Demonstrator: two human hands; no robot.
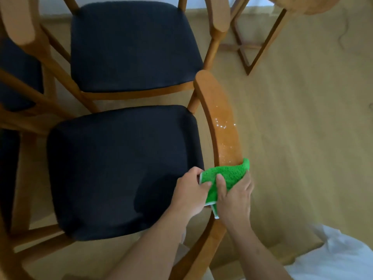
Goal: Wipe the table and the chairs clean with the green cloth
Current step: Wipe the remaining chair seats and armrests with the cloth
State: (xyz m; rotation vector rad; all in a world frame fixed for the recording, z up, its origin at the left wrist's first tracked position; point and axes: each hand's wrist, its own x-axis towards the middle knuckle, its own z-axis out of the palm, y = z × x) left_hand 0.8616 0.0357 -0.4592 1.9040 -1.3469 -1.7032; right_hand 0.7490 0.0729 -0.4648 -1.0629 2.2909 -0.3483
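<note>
A green cloth (226,175) lies draped over the curved wooden backrest (220,118) of the nearest chair, whose dark seat (121,168) fills the middle of the head view. Small wet drops glisten on the backrest above the cloth. My left hand (191,193) pinches the cloth's left edge on the seat side. My right hand (235,197) grips the cloth from the outer side, thumb on top. The table top (302,5) shows only as a wooden edge at the upper right, with its crossed legs (250,47) below.
A second chair with a dark seat (133,45) stands just beyond the near one, and part of a third (18,73) shows at the left edge. Pale wood flooring (302,128) stretches to the right. A white garment (339,255) shows at the bottom right.
</note>
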